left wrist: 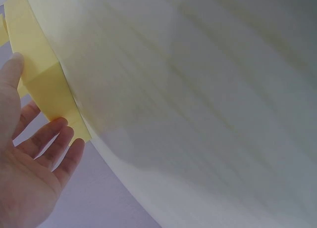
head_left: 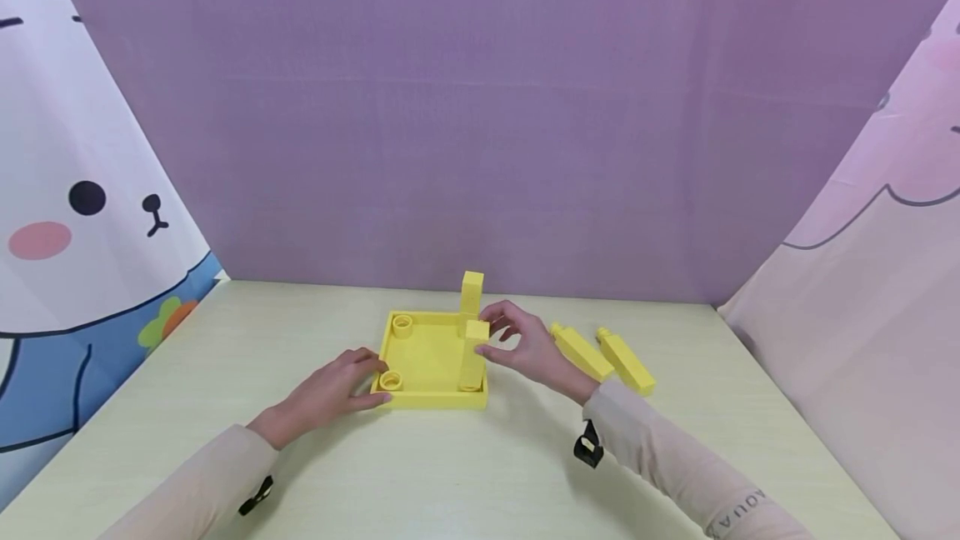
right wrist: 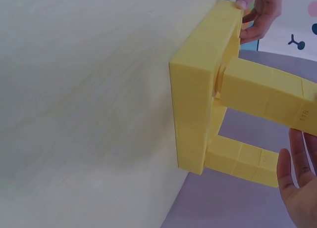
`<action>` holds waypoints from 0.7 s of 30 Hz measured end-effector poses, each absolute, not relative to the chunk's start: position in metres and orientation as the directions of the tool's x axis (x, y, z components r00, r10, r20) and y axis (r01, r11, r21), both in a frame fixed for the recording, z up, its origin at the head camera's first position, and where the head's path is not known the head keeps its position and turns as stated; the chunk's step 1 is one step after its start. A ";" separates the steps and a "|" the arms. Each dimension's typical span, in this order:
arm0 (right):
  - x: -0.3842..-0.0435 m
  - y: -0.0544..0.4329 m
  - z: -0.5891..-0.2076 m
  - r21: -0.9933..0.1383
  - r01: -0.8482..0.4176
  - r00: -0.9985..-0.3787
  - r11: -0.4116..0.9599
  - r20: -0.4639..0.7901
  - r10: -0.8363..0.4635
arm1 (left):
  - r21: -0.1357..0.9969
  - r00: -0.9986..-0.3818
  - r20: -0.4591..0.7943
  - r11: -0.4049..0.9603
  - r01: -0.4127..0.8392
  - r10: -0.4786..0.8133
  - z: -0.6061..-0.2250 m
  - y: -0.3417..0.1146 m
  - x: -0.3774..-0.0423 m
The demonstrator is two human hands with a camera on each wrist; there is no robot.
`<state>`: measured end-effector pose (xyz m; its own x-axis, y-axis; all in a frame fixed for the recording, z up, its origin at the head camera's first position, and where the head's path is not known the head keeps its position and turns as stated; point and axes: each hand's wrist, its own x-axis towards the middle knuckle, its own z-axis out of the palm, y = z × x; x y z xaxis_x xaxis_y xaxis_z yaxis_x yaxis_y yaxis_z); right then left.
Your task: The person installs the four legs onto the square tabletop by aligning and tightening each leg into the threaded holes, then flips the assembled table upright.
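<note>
A square yellow base (head_left: 435,400) with a raised rim lies on the table, open side up. Its left front corner is held by my left hand (head_left: 330,390), thumb against the front wall and fingers at the left side. A yellow leg (head_left: 473,357) stands upright at the right front corner. My right hand (head_left: 525,348) grips this leg near its top between thumb and fingers. Another yellow leg (head_left: 471,294) rises from the right back corner. Round sockets show at the left back (head_left: 402,326) and left front corners.
Two loose yellow legs (head_left: 581,351) (head_left: 626,361) lie side by side on the pale tabletop (head_left: 450,473), right of the base and beyond my right forearm. A purple cloth (head_left: 480,123) hangs behind the table. Printed cartoon cloths flank both sides.
</note>
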<state>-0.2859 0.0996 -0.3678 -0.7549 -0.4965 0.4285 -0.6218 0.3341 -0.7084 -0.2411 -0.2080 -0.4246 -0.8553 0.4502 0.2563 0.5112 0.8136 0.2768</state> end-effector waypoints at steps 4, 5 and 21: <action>-0.289 0.100 -0.364 -0.681 -0.658 -0.715 0.321 0.430 -0.552 | 0.275 -0.856 0.255 0.815 0.510 0.450 -0.425 -0.208 -0.241; -0.291 0.101 -0.363 -0.677 -0.665 -0.703 0.316 0.423 -0.572 | 0.272 -0.856 0.256 0.816 0.510 0.450 -0.425 -0.208 -0.241; -0.308 0.108 -0.347 -0.699 -0.681 -0.523 0.218 0.256 -0.813 | 0.259 -0.847 0.263 0.812 0.523 0.462 -0.426 -0.208 -0.242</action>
<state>-0.3082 0.1079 -0.3470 -0.5232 -0.8128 0.2564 -0.6813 0.2181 -0.6988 -0.2422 -0.2082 -0.4263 -0.8473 0.4616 0.2629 0.5228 0.8121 0.2591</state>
